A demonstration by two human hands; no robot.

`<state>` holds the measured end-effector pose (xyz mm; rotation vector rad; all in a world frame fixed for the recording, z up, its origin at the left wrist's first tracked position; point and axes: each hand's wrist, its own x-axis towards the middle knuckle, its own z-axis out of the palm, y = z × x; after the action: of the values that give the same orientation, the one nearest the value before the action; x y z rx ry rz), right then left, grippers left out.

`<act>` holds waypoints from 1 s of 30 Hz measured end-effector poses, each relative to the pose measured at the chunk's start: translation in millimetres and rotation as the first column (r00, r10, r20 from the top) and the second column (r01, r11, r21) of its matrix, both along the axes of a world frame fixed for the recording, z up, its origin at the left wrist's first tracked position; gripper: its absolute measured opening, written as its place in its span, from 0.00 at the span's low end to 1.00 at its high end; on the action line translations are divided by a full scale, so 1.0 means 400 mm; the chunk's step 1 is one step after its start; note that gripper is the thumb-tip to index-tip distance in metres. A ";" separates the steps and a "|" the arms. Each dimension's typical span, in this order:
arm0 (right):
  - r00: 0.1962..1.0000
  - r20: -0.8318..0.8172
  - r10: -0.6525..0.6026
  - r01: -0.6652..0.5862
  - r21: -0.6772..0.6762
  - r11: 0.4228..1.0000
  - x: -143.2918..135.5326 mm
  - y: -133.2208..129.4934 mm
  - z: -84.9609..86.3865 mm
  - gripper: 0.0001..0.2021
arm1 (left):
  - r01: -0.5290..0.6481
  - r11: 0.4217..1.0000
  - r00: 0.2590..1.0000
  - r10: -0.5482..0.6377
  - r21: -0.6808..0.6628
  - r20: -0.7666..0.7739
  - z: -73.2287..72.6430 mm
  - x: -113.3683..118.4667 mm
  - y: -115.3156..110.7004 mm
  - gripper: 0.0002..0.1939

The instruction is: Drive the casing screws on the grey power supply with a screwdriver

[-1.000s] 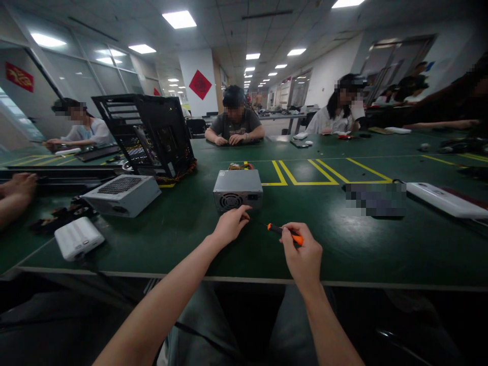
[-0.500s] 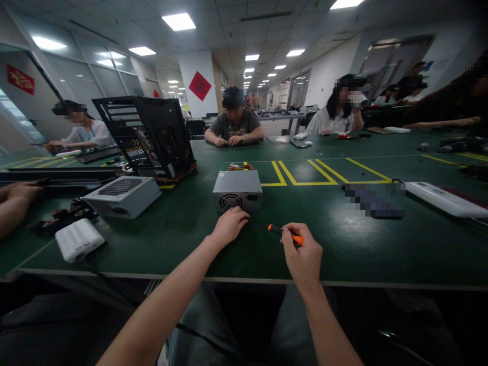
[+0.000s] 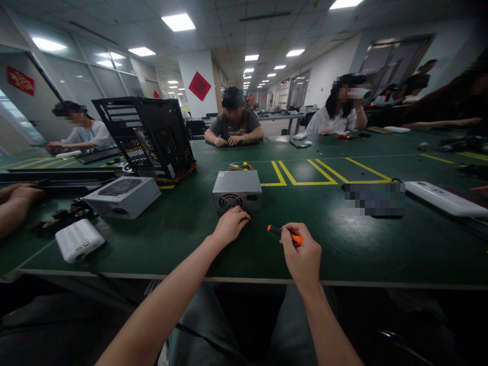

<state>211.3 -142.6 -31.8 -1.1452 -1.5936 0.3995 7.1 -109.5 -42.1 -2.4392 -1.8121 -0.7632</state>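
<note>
A grey metal power supply [image 3: 238,184] stands on the green table [image 3: 244,259], its round fan grille facing me. My left hand [image 3: 231,225] is in front of its lower edge, fingers bent together near the tip of the screwdriver's thin shaft; what they pinch is too small to make out. My right hand [image 3: 303,249] holds an orange and black screwdriver [image 3: 275,231] by its handle, with the shaft pointing left toward my left fingertips.
A second power supply [image 3: 124,195], a white power bank [image 3: 79,240] and an open black computer case [image 3: 152,137] are at the left. A dark phone [image 3: 373,201] and a white power strip [image 3: 444,198] lie at the right. Another person's hands [image 3: 17,198] rest at the left edge.
My right hand and the screwdriver have shifted very slightly left. My left hand stays almost in place. The person at the back right has moved the cup a little.
</note>
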 end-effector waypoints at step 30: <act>0.999 -0.027 0.045 -0.044 0.046 0.998 0.000 0.000 -0.003 0.06 | -0.020 1.000 1.000 0.020 -0.017 0.022 0.004 0.005 -0.001 0.07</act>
<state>211.3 -142.6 -33.0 -1.0666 -1.5980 0.4050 9.0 -109.8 -40.7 -2.4286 -1.8553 -0.7794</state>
